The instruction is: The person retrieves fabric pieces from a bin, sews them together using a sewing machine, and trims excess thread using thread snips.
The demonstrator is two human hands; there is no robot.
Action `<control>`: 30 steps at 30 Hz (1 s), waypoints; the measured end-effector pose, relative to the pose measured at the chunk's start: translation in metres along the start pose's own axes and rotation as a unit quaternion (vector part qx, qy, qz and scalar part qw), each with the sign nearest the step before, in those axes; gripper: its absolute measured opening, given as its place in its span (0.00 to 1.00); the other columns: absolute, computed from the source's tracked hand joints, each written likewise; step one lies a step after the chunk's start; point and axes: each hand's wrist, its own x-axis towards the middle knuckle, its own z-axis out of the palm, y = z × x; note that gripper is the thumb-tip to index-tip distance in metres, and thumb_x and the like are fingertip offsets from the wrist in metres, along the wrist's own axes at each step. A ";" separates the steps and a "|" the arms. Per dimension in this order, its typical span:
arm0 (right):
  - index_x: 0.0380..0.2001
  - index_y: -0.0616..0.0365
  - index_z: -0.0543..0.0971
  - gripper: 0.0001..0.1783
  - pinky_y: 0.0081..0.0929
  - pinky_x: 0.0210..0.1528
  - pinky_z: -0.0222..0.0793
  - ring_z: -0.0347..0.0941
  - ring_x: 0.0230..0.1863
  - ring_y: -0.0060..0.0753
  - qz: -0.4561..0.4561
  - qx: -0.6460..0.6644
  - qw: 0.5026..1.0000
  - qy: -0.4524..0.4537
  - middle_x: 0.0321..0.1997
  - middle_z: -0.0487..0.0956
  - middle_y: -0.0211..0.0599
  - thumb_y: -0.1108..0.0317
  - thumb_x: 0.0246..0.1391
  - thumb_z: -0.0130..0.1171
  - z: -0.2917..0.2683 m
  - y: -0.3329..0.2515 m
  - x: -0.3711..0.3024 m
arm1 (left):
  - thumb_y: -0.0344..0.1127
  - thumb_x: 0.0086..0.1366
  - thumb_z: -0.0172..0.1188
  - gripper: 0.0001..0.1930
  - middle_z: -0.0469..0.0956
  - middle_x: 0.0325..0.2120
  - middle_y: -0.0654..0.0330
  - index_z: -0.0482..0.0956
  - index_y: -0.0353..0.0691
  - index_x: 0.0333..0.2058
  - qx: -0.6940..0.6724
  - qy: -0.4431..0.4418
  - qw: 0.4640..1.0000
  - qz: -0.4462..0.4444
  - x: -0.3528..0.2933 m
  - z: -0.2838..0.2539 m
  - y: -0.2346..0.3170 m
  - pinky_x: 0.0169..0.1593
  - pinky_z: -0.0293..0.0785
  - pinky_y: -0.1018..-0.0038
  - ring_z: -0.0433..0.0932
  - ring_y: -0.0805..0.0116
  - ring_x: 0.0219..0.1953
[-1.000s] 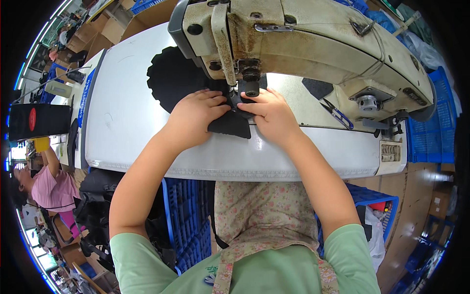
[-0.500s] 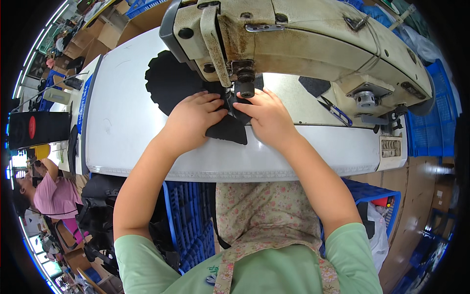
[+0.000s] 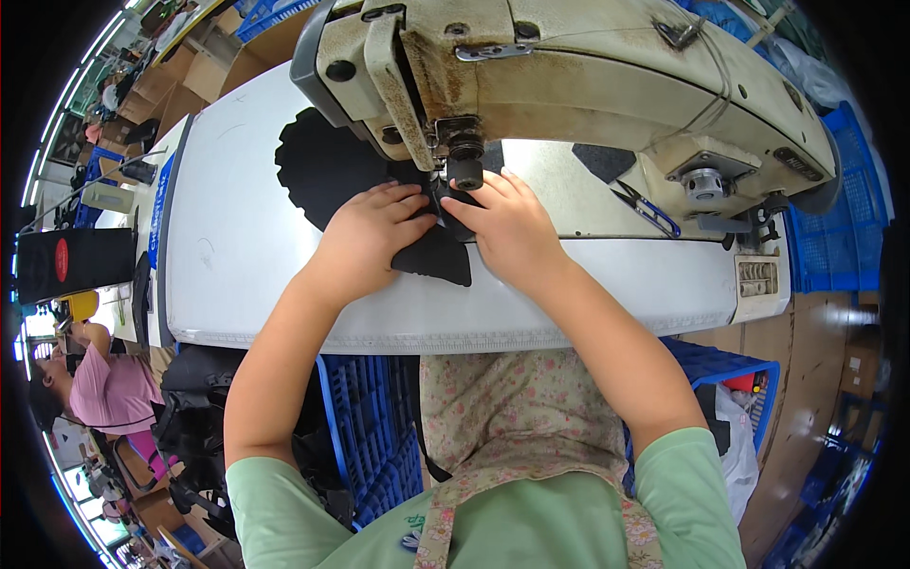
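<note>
The black cloth (image 3: 322, 175) lies flat partly under the head of the sewing machine (image 3: 588, 81). Its broad, rounded part with a notched edge spreads to the left of the machine's needle, and a pointed flap hangs toward the person, just in front of the needle. Whether this is one piece or several layers cannot be told.

The left hand (image 3: 365, 232) rests palm down on the cloth left of the needle, its fingers slightly spread and laid flat, pressing rather than gripping. The right hand (image 3: 512, 228) is just right of the needle, thumb on a small black part of the cloth, with a gap between thumb and forefinger; whether its fingers pinch anything is hidden.

The cloth looks light, matt and bendable, perhaps with some body, as the round part lies without folds. It should slide easily over the smooth white desk (image 3: 237, 275) and is unlikely to break, though it might pucker if pushed unevenly. Flat fingertips on either side of the needle, well clear of its point, seem the best hold.

Blue-handled snips (image 3: 649, 211) and a dark scrap (image 3: 604, 163) lie right of the needle, under the machine's arm.
</note>
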 end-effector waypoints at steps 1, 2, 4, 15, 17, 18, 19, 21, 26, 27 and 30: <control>0.43 0.49 0.82 0.19 0.44 0.65 0.56 0.67 0.61 0.38 -0.005 0.001 1.000 0.003 0.52 0.76 0.34 0.74 0.45 0.56 0.001 0.000 0.000 | 0.31 0.38 0.65 0.27 0.76 0.49 0.53 0.79 0.40 0.44 0.000 0.000 1.000 0.001 0.000 0.000 0.001 0.62 0.65 0.58 0.70 0.54 0.58; 0.43 0.49 0.82 0.19 0.44 0.65 0.56 0.66 0.60 0.40 -0.011 0.002 1.000 0.006 0.52 0.75 0.35 0.74 0.45 0.56 0.001 0.000 0.000 | 0.30 0.38 0.65 0.27 0.76 0.50 0.54 0.79 0.40 0.44 0.004 -0.002 1.000 -0.006 0.000 -0.001 0.002 0.61 0.65 0.59 0.70 0.54 0.58; 0.44 0.50 0.81 0.19 0.44 0.65 0.56 0.66 0.61 0.40 -0.002 -0.010 1.000 0.010 0.52 0.74 0.35 0.74 0.45 0.57 0.000 -0.001 -0.002 | 0.29 0.37 0.64 0.28 0.76 0.50 0.54 0.79 0.40 0.44 0.007 -0.005 1.000 -0.015 -0.001 -0.001 0.005 0.61 0.65 0.59 0.70 0.54 0.58; 0.47 0.49 0.80 0.23 0.40 0.63 0.56 0.64 0.62 0.41 -0.011 -0.021 1.000 -0.013 0.53 0.73 0.35 0.73 0.43 0.61 -0.007 0.003 0.001 | 0.26 0.38 0.63 0.29 0.75 0.51 0.54 0.79 0.43 0.46 0.013 -0.006 0.999 -0.045 0.004 0.002 0.008 0.60 0.66 0.60 0.70 0.54 0.58; 0.46 0.50 0.79 0.21 0.41 0.64 0.56 0.64 0.63 0.39 -0.003 -0.006 0.999 -0.035 0.55 0.73 0.33 0.74 0.45 0.58 -0.009 0.005 0.004 | 0.26 0.38 0.64 0.30 0.75 0.51 0.54 0.79 0.43 0.47 0.014 0.003 0.999 -0.051 0.006 0.004 0.007 0.60 0.66 0.60 0.70 0.54 0.58; 0.46 0.50 0.79 0.21 0.41 0.64 0.56 0.64 0.63 0.39 -0.004 -0.005 0.999 -0.035 0.55 0.73 0.33 0.74 0.45 0.58 -0.009 0.007 0.004 | 0.26 0.38 0.64 0.30 0.75 0.51 0.54 0.78 0.43 0.47 0.014 0.010 0.998 -0.056 0.006 0.005 0.008 0.60 0.66 0.60 0.70 0.54 0.58; 0.46 0.51 0.79 0.20 0.42 0.64 0.56 0.64 0.63 0.38 0.007 -0.002 0.999 -0.045 0.55 0.74 0.33 0.75 0.46 0.56 -0.009 0.010 0.005 | 0.26 0.38 0.64 0.30 0.75 0.51 0.54 0.78 0.43 0.47 0.015 0.010 0.998 -0.057 0.007 0.006 0.009 0.60 0.66 0.60 0.70 0.54 0.58; 0.46 0.51 0.79 0.20 0.43 0.65 0.56 0.64 0.64 0.38 0.018 0.002 0.998 -0.056 0.56 0.74 0.32 0.75 0.47 0.55 -0.010 0.014 0.007 | 0.25 0.37 0.64 0.31 0.75 0.52 0.54 0.78 0.43 0.48 0.014 0.014 0.996 -0.090 0.008 0.008 0.012 0.60 0.66 0.60 0.69 0.54 0.58; 0.41 0.54 0.81 0.16 0.43 0.65 0.58 0.66 0.62 0.39 0.011 0.026 0.999 -0.036 0.54 0.77 0.34 0.77 0.49 0.51 -0.008 0.019 0.011 | 0.24 0.36 0.63 0.33 0.74 0.52 0.54 0.77 0.43 0.49 0.020 0.023 0.993 -0.116 0.011 0.013 0.020 0.60 0.66 0.61 0.69 0.54 0.59; 0.41 0.54 0.81 0.16 0.43 0.65 0.58 0.66 0.62 0.39 0.012 0.026 0.999 -0.036 0.54 0.77 0.34 0.77 0.49 0.51 -0.007 0.021 0.011 | 0.24 0.36 0.63 0.33 0.74 0.53 0.54 0.77 0.43 0.49 0.023 0.026 0.992 -0.121 0.011 0.013 0.022 0.60 0.66 0.61 0.69 0.54 0.59; 0.38 0.55 0.82 0.15 0.41 0.63 0.60 0.67 0.61 0.41 0.010 0.074 0.997 -0.022 0.52 0.78 0.35 0.78 0.48 0.51 -0.002 0.027 0.013 | 0.24 0.37 0.63 0.33 0.74 0.53 0.53 0.77 0.43 0.50 0.033 0.045 0.991 -0.122 0.011 0.019 0.022 0.60 0.67 0.61 0.69 0.53 0.59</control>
